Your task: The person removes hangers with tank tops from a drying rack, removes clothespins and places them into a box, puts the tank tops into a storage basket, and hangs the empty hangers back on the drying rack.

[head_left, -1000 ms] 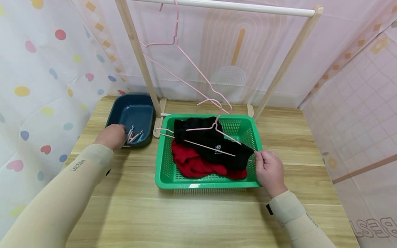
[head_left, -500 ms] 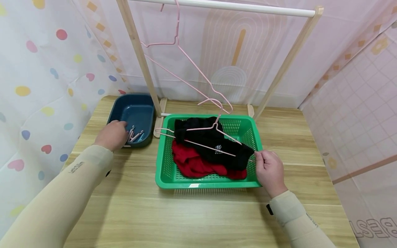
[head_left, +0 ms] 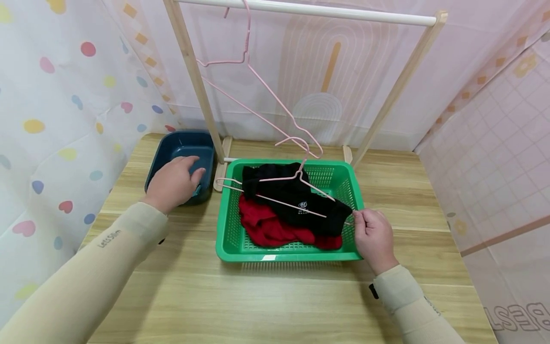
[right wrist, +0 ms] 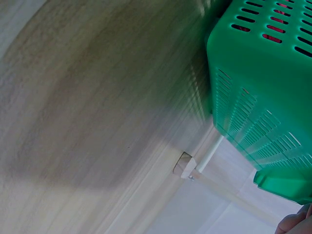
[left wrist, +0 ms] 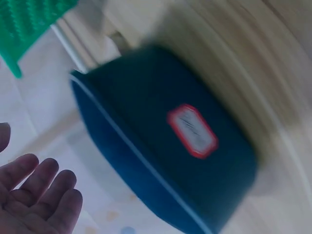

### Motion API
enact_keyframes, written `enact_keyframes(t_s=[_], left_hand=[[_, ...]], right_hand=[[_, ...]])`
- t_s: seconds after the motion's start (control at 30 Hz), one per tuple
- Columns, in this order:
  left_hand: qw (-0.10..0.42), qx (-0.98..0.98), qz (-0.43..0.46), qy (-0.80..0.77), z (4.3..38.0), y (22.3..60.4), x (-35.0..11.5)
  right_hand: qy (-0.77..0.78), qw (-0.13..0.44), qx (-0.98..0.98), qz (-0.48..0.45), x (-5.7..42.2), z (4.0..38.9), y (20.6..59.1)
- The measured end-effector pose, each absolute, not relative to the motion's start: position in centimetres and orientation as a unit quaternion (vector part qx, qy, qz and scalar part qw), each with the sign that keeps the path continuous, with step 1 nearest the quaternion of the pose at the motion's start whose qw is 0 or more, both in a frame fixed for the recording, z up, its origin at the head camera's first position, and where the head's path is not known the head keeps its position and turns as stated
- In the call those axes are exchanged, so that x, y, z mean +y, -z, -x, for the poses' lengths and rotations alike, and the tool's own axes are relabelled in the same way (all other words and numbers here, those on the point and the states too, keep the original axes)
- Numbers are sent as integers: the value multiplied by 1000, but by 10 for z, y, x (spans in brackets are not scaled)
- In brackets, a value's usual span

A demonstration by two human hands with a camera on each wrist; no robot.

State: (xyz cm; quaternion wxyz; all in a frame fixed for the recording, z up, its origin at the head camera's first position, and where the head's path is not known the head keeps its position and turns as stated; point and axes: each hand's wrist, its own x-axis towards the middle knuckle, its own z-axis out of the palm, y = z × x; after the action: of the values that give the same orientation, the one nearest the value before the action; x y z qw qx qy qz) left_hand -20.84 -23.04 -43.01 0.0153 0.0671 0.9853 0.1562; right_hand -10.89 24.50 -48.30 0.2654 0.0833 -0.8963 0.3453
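Note:
Over the near side of a dark blue bin (head_left: 206, 162), my left hand (head_left: 172, 184) has its fingers loosely extended and thumb apart. In the left wrist view, the left hand (left wrist: 41, 195) shows nothing between its fingers, beside the bin (left wrist: 141, 102). A blue clothespin (head_left: 196, 190) peeks out beneath it; the hand hides the others. My right hand (head_left: 375, 239) pinches the right end of a pink wire hanger (head_left: 279, 179) at the green basket's rim. A black garment (head_left: 296, 205) with a white logo and ribbed cuff is on that hanger, over red cloth (head_left: 268, 224).
The green basket (head_left: 290, 257) stands mid-table under a rack with wooden posts (head_left: 397, 91) and a white rail (head_left: 335, 13). Another pink hanger (head_left: 272, 95) hangs from the rail at left. Wood-grain tabletop (head_left: 266, 301) lies in front; patterned curtains (head_left: 64, 110) enclose the sides.
My left hand has lifted from the clothespins, moved right and slightly up over the bin, and spread its fingers. The right hand, hanger and garment stay put.

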Motion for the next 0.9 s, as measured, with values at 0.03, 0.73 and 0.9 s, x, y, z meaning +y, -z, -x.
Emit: enact_keyframes(t_s=[0.03,0.73,0.9], left_hand=[[7,984,-72,-163,206,428,-226],[-23,961,-155,-226,179,411,-164],[-12,963,-178,-204,177,412,-155]], right_hand=[[-345,265,-896,-83,245,109,483],[-340,268,-898,-84,245,108,483],[-342,265,-898,-83,245,109,483]])
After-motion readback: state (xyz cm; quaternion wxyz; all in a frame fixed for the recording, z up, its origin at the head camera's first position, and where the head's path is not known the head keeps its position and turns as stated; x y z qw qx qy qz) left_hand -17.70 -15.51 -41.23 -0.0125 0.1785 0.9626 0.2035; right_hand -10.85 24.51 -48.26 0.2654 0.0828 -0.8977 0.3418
